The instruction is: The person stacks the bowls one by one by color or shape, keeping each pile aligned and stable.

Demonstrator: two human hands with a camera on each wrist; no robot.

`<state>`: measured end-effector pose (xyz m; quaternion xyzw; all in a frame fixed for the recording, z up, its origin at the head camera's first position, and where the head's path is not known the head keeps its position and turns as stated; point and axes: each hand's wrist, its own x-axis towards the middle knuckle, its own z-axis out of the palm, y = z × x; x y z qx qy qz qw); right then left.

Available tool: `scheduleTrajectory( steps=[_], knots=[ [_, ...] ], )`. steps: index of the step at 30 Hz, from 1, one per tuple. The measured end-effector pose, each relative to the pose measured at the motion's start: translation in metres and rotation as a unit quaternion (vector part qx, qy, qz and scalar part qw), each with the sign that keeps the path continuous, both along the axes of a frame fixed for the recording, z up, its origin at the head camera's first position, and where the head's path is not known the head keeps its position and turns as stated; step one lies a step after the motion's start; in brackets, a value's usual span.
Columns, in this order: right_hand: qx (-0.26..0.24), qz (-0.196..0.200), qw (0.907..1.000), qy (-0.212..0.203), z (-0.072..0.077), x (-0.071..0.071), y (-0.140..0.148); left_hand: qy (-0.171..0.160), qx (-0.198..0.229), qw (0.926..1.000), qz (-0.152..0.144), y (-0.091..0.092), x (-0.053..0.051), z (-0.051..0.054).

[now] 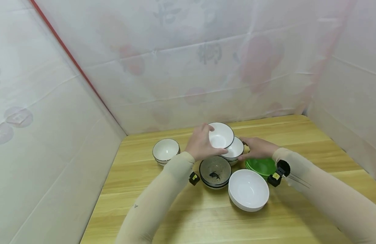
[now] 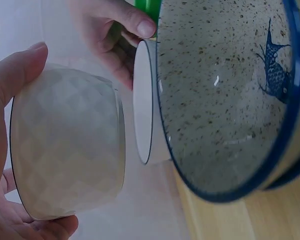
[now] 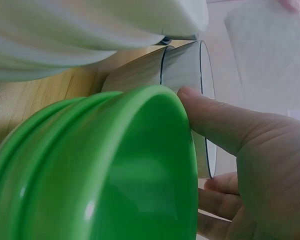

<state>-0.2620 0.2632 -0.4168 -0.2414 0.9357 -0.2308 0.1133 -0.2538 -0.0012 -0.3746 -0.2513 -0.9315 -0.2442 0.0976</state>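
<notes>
My left hand (image 1: 201, 144) grips a white bowl with a thin dark rim (image 1: 221, 135), thumb on one side and fingers on the other. The left wrist view shows faceted outer walls on this raised bowl (image 2: 67, 145); it is apart from the stack. My right hand (image 1: 258, 148) holds the top of a stack of matching white bowls (image 1: 235, 149) from the right. In the right wrist view, its thumb touches the upper bowl's wall (image 3: 182, 72) and its fingertips lie at the far side.
Speckled bowls with a blue fish (image 1: 215, 171) stand stacked in front. White bowls (image 1: 249, 189) and green bowls (image 1: 261, 166) are stacked nearby, the green ones under my right wrist. Another stack of cream bowls (image 1: 166, 150) sits left on the wooden table (image 1: 127, 189). Sheeted walls (image 1: 175, 67) enclose it.
</notes>
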Motion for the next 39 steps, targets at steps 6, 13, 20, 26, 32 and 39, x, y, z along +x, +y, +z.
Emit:
scheduleTrajectory(
  steps=[6, 13, 20, 26, 32, 39],
  knots=[
    [-0.001, -0.004, 0.9999, -0.01, 0.0, 0.002, 0.0, -0.003, -0.027, 0.9996, -0.009, 0.015, -0.005, -0.006],
    [-0.01, -0.002, 0.9999, -0.011, -0.001, 0.001, 0.002, -0.003, -0.039, 0.9991, -0.014, 0.029, -0.006, -0.015],
    [-0.009, -0.009, 0.9998, -0.012, -0.001, 0.002, 0.007, 0.002, -0.051, 0.9984, -0.024, 0.043, -0.009, -0.019],
    [-0.014, -0.006, 0.9997, -0.018, -0.001, 0.005, 0.009, -0.013, -0.06, 0.9973, -0.04, 0.051, -0.009, -0.026],
    [-0.02, 0.0, 0.9997, -0.015, 0.0, 0.007, 0.009, -0.036, -0.066, 0.9961, -0.047, 0.053, -0.007, -0.029],
    [-0.013, -0.007, 0.9998, -0.012, 0.0, 0.007, 0.008, -0.054, -0.102, 0.9921, -0.049, 0.052, -0.005, -0.032]
  ],
)
